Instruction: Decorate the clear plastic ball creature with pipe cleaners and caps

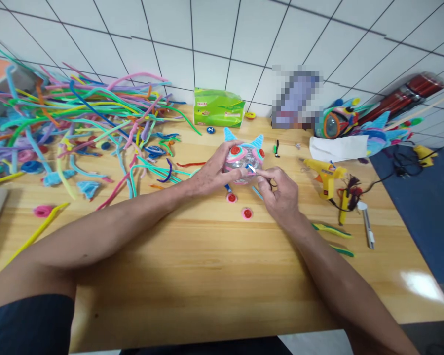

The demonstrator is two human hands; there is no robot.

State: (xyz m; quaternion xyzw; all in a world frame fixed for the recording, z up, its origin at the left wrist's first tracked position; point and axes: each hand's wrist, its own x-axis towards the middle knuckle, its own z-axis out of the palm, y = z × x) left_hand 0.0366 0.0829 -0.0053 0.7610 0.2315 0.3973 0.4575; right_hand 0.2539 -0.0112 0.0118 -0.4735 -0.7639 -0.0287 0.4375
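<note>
A clear rounded craft figure (244, 157) sits in the middle of the table, with light-blue pointed ears and red eyes ringed in pink and turquoise. My left hand (222, 165) is closed around its left side, thumb across the front. Against the lower front, the fingers of my right hand (279, 190) are pinched together. Near these fingertips shows a small blue and white piece (251, 169); its kind is unclear, and what the fingers hold is mostly hidden. Below the figure lie two red discs with pink rims, one nearer (247, 213) and one farther (231, 197).
Colourful pipe cleaners (107, 108) are heaped at the left. A green tissue pack (219, 108) stands by the tiled wall. At the right lie a yellow glue gun (324, 175), green-yellow pliers (333, 230), a utility knife (367, 227) and a red flask (403, 98).
</note>
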